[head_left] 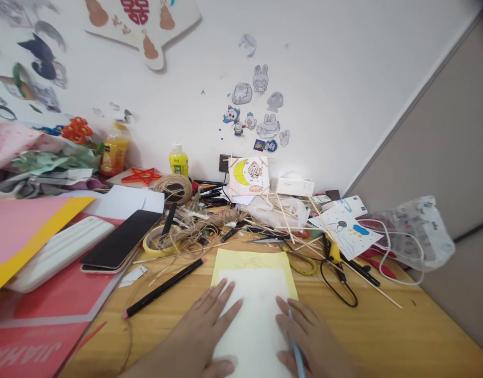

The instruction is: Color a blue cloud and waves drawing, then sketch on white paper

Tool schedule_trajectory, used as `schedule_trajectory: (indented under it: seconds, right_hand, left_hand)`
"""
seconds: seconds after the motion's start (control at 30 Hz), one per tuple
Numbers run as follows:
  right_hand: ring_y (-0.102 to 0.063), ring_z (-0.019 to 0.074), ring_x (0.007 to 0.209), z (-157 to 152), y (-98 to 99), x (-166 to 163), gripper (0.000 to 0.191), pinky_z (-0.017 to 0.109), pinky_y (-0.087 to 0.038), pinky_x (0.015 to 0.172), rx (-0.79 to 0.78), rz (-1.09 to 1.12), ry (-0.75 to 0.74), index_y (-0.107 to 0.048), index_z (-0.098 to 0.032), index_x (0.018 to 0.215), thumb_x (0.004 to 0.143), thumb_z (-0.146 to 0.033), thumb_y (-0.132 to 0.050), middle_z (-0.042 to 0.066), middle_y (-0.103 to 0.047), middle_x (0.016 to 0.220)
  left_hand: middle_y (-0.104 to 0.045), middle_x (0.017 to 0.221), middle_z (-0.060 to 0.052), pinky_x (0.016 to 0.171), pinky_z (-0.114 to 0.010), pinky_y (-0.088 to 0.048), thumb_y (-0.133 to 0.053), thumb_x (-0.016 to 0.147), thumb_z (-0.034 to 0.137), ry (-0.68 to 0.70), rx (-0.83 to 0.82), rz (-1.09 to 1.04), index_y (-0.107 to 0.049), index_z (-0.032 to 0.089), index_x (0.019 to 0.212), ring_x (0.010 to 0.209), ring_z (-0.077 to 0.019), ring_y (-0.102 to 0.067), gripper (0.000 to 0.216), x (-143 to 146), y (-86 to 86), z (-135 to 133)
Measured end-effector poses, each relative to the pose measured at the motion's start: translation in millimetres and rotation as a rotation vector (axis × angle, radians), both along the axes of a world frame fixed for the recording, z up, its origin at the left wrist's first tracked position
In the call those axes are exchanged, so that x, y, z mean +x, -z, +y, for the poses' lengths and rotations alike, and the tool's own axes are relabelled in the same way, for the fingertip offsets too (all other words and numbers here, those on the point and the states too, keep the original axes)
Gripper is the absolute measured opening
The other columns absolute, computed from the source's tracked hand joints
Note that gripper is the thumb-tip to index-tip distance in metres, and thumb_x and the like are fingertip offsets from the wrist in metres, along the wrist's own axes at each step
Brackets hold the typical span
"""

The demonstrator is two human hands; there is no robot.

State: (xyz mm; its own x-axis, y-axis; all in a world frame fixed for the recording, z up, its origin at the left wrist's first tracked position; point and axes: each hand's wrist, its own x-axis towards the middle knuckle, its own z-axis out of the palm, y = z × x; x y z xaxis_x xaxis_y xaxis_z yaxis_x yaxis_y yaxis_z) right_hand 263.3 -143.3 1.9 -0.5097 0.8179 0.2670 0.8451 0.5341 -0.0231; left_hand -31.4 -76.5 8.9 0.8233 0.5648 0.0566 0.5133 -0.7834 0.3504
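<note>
- in front of the person, at the near edge of the table [363, 336], a white paper [251, 320] lies on top of a yellow sheet [226, 261], which shows at the far end and along the sides.
- the left hand [204, 331] is open and rather flat, with the fingers apart; it grips nothing, and its fingertips and thumb rest on the left part of the white paper.
- the right hand [307, 328] is partly bent and holds a light blue pen [296, 353] among its fingers, while the fingertips touch the right side of the paper.
- on the yellow sheet, above the white paper, there are faint drawn lines.
- to the left of the papers lies a black marker [163, 289] with pink ends; behind it are a tape roll [147, 242] and a dark phone [121, 239].
- to the right are a yellow scissors handle [307, 269] and a yellow and black tool [335, 253] with a cable.
- farther back, twine [178, 186], thin sticks and a small framed picture [247, 177] stand or lie close together.
- on the white wall [324, 79] there are cartoon stickers [268, 126].
</note>
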Motion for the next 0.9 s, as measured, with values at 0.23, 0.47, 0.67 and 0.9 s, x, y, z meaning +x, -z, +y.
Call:
schedule_trajectory:
  seconds: [0.23, 0.47, 0.67, 0.9]
  right_hand:
    - [-0.06, 0.0324, 0.108, -2.8, -3.9, -2.9, 0.04, 0.043, -0.05, 0.084, -0.019, -0.011, -0.001, -0.064, -0.02, 0.111, 0.083, -0.049, -0.06, 0.013, -0.057, 0.133]
    - [-0.051, 0.031, 0.122, 7.1, -10.0, -14.7, 0.044, 0.043, -0.046, 0.094, -0.083, 0.034, -0.021, -0.059, -0.019, 0.119, 0.087, -0.049, -0.056, 0.012, -0.051, 0.139]
    - [-0.046, 0.0308, 0.127, 8.4, -4.2, -16.9, 0.043, 0.044, -0.045, 0.097, -0.177, 0.103, 0.003, -0.059, -0.019, 0.119, 0.087, -0.048, -0.054, 0.012, -0.048, 0.142]
    - [-0.048, 0.0289, 0.125, 6.9, -2.9, -14.5, 0.04, 0.042, -0.044, 0.098, -0.162, 0.147, 0.021, -0.06, -0.021, 0.116, 0.086, -0.046, -0.056, 0.01, -0.051, 0.139]
  left_hand:
    - [0.001, 0.155, -0.008, 0.104, -0.06, -0.028, -0.059, 0.089, 0.042, 0.017, -0.007, -0.005, -0.018, 0.035, 0.15, 0.138, -0.0408, -0.01, 0.074, 0.9, -5.6, 1.3]
    - [-0.004, 0.155, -0.007, 0.104, -0.061, -0.027, -0.062, 0.087, 0.04, 0.04, -0.011, -0.027, -0.027, 0.037, 0.147, 0.138, -0.0401, -0.012, 0.07, 1.6, -10.6, 1.6]
    - [-0.006, 0.155, -0.009, 0.103, -0.063, -0.029, -0.062, 0.087, 0.04, 0.024, -0.022, 0.0, -0.027, 0.036, 0.147, 0.138, -0.0413, -0.013, 0.07, 1.3, -9.9, 0.2]
    - [-0.019, 0.155, -0.008, 0.107, -0.061, -0.024, -0.056, 0.09, 0.05, 0.062, -0.021, 0.028, -0.03, 0.036, 0.146, 0.139, -0.0386, -0.017, 0.064, 1.7, -15.9, 13.2]
